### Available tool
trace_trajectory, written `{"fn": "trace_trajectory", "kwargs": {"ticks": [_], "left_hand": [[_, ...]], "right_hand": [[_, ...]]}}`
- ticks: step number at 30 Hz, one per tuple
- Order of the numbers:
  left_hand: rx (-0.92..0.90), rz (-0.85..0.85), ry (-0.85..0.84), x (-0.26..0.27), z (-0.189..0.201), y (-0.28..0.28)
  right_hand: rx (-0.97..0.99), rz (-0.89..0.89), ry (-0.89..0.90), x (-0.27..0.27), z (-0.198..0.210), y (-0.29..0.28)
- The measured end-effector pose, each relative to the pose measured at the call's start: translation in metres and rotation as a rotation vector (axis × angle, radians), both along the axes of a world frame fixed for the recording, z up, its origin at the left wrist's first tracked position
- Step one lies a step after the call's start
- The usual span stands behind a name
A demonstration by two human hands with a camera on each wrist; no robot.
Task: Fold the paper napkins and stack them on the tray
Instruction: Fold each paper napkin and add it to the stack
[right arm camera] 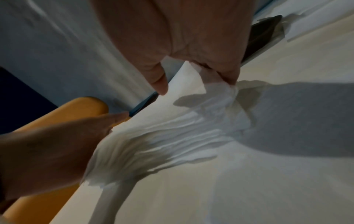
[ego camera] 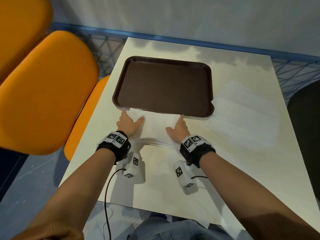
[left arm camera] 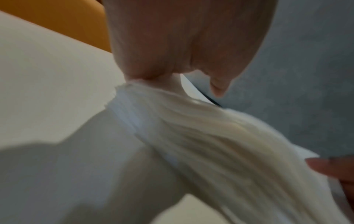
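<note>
Item: paper napkin [ego camera: 159, 126], white, one sheet, held at two corners over the table [ego camera: 155, 179].

Left hand [ego camera: 129, 124] and right hand [ego camera: 178, 128] each pinch a far corner between thumb and fingers; the sheet sags and ripples between them, its near edge trailing by the wrists, its far edge just short of the brown tray [ego camera: 164, 85], which holds no napkins yet. More napkins [ego camera: 242, 115] lie flat to the right of the right fingers. Judged handling: very light, limp, tears easily, creases readily; best taken at corners or edges with a gentle pinch, kept lightly taut and never dragged.
</note>
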State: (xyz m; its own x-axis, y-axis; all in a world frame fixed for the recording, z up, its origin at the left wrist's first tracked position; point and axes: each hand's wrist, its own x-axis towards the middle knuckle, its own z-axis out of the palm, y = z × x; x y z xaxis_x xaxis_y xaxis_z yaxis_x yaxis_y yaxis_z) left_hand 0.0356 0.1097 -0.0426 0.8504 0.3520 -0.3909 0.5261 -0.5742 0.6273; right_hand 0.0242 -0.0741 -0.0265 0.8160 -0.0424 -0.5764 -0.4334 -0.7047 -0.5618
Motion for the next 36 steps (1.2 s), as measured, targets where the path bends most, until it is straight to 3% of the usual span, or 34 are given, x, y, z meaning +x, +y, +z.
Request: {"fn": "trace_trajectory", "kwargs": {"ticks": [4, 8, 13, 17, 22, 29, 36], "left_hand": [[0.459, -0.173, 0.007, -0.013, -0.001, -0.01], [0.529, -0.241, -0.034, -0.014, 0.01, -0.023], [0.634, -0.412, -0.272, -0.031, 0.031, -0.078], [0.564, -0.611, -0.283, -0.05, 0.032, -0.131], [0.508, -0.817, -0.095, -0.056, 0.013, -0.177], [0.328, -0.69, 0.044, -0.047, 0.01, -0.19], [0.163, -0.555, 0.016, -0.048, 0.003, -0.185]], "right_hand": [[-0.181, 0.195, -0.038, -0.012, -0.002, -0.005], [-0.21, 0.116, -0.114, -0.013, 0.004, -0.03], [-0.263, 0.034, -0.084, -0.013, 0.013, -0.094], [-0.362, 0.092, -0.041, -0.024, 0.013, -0.135], [-0.394, 0.145, -0.018, -0.045, 0.003, -0.153], [-0.299, 0.15, -0.084, -0.053, -0.006, -0.156], [-0.243, -0.013, -0.182, -0.053, 0.004, -0.175]]}}
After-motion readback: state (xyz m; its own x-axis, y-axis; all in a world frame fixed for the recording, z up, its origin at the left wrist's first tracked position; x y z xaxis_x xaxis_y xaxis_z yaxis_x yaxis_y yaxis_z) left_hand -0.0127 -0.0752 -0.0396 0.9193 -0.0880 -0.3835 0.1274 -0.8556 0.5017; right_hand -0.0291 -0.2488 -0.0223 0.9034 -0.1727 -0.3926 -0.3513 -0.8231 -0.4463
